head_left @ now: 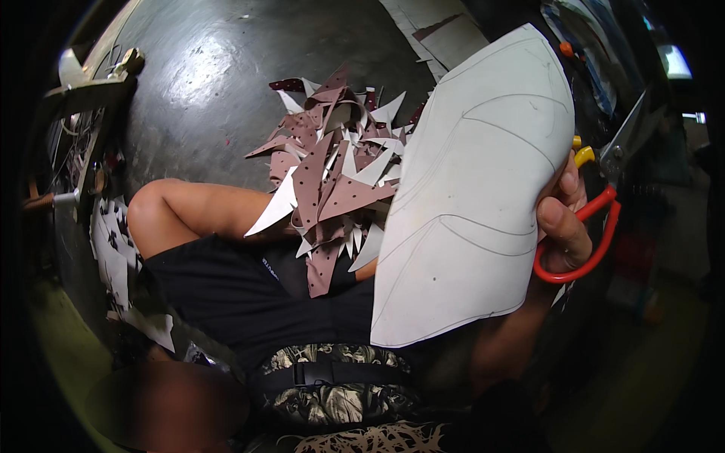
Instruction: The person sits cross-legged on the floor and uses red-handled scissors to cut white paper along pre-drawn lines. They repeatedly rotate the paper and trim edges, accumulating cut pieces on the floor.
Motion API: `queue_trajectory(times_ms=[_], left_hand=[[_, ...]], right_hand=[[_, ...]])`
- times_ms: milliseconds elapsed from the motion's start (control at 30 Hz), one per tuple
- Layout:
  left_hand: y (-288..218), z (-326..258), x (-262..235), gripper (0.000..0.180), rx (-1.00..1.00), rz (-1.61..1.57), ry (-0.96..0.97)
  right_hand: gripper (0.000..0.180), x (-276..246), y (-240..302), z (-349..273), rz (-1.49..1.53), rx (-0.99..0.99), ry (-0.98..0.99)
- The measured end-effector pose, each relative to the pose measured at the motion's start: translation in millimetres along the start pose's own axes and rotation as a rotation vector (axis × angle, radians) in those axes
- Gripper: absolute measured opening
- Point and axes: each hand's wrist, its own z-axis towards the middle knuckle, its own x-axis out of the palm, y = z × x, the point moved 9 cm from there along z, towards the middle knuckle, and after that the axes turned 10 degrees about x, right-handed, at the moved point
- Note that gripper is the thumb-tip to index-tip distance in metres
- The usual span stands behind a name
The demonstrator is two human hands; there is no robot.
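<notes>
My one view, a wide fisheye on the wearer's head, looks down from close above the black shorts and forward over the grey floor.

Here's the right hand at frame right, gripping a white sheet marked with curved lines, red-handled scissors in there too! Centre, pink dotted and white scraps lie heaped; below, a camouflage waist pouch.

Scrap pile: 12 o'clock. Sheet: 2 o'clock, partly before the pile. Scissors: 3 o'clock, right of the sheet. Waist pouch: 6 o'clock.
</notes>
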Motion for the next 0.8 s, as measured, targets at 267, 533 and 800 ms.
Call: queue_trajectory(times_ms=[267,533,800], left_hand=[[-24,-17,-31,0.032,0.389,-0.129,-0.373],[210,-18,-49,0.121,-0.288,-0.467,-0.421],[201,-67,-67,0.082,-0.589,-0.570,-0.322]], right_hand=[[0.044,11,-5,7,0.051,0.063,0.028],[0.049,48,-16,19,0.104,0.299,0.342],[0.036,24,-38,55,-0.616,0.521,0.326]])
